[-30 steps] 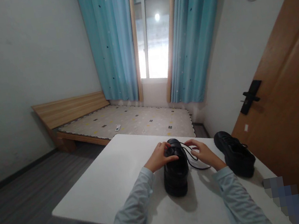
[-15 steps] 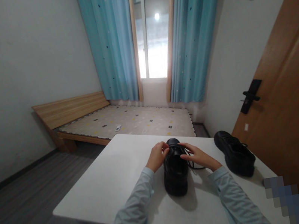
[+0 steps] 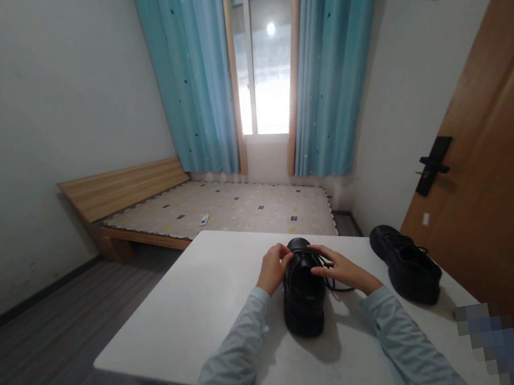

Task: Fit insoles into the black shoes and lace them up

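My right hand (image 3: 345, 269) has come in from the side — both hands now pinch the lace (image 3: 334, 281) over the black shoe (image 3: 304, 295), left hand (image 3: 273, 268) opposite.

Both hands on black shoe (image 3: 304, 295), white table (image 3: 198, 312), second shoe (image 3: 407, 263) right

Shoe (image 3: 304, 295) on table (image 3: 197, 306); second shoe (image 3: 407, 263) right; bed (image 3: 221, 211) behind, seemingly.

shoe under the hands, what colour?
Black all over, lace included: the shoe between the left hand and right hand. Head view shows it.
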Action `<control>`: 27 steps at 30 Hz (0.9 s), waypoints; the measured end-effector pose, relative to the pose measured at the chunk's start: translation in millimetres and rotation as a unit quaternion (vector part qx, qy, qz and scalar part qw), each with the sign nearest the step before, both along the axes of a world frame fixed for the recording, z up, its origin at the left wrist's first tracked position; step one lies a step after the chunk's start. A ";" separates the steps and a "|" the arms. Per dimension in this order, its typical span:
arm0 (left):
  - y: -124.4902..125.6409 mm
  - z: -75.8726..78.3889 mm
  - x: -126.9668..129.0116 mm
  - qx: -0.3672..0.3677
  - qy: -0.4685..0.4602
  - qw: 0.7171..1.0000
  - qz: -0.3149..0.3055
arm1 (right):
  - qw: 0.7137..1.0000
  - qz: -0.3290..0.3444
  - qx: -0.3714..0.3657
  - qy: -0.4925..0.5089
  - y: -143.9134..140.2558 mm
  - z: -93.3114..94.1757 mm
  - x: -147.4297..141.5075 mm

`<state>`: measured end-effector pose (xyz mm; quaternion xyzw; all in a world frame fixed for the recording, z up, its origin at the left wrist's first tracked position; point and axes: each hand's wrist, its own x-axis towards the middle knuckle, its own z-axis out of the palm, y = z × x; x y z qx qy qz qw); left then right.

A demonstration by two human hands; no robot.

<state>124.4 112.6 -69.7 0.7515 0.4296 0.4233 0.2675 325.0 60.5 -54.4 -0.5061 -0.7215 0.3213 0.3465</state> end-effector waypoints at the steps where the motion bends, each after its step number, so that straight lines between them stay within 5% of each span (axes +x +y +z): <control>1: -0.6 0.7 0.4 0.001 -0.001 1.000 0.001 | 1.000 -0.002 0.002 -0.003 -0.1 0.2 -0.1; 27: -6.2 7.1 6.3 0.006 -0.026 1.000 0.005 | 0.999 0.009 0.034 -0.004 5.8 -5.2 4.0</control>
